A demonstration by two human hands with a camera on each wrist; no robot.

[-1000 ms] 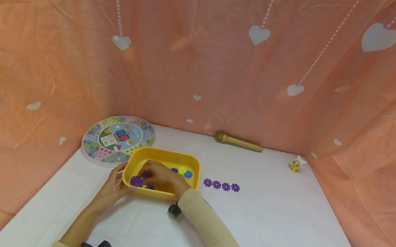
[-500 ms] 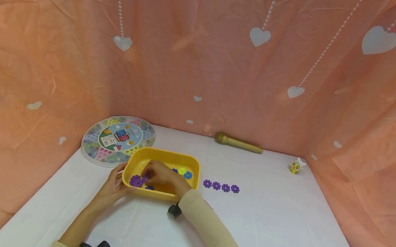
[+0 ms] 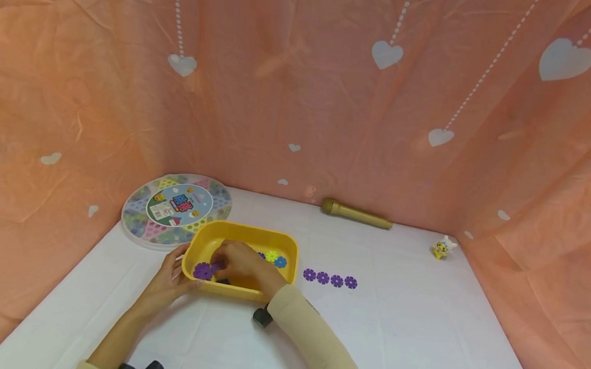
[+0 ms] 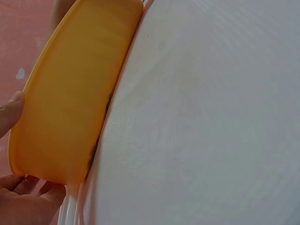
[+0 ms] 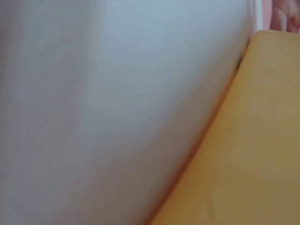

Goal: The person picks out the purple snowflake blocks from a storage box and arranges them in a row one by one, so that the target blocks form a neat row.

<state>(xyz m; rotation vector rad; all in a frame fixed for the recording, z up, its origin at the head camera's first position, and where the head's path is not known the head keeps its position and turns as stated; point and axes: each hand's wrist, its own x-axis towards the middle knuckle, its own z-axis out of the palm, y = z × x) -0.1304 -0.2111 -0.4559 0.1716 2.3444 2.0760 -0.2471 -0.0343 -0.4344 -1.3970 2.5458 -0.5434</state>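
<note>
A yellow plastic tray (image 3: pixel 272 236) stands on the white-covered table. At its left end my left hand (image 3: pixel 170 281) grips it, thumb on the near rim and fingers against the end wall, as the left wrist view confirms with the tray wall (image 4: pixel 75 93). My right hand (image 3: pixel 238 261) reaches inside, fingers bent, pinching a purple snowflake disc (image 3: pixel 216 267) in the tray's left part. Beside it lie more purple snowflake discs (image 3: pixel 203 270). Blue and yellow discs (image 3: pixel 271 256) sit at the right end. The right wrist view shows only tray wall, cloth and part of the left hand.
Several purple discs (image 3: pixel 323 278) form a row right of the tray. Behind its left end lies a round, colourful game board (image 3: pixel 138 215). A gold toy microphone (image 3: pixel 356 213) rests near the back curtain. At the far right stands a small yellow-and-white figurine (image 3: pixel 442 247).
My right fingers have shifted slightly among the purple discs at the left of the tray. A purple disc at the fingertips has moved a little lower. My left hand stays in place.
</note>
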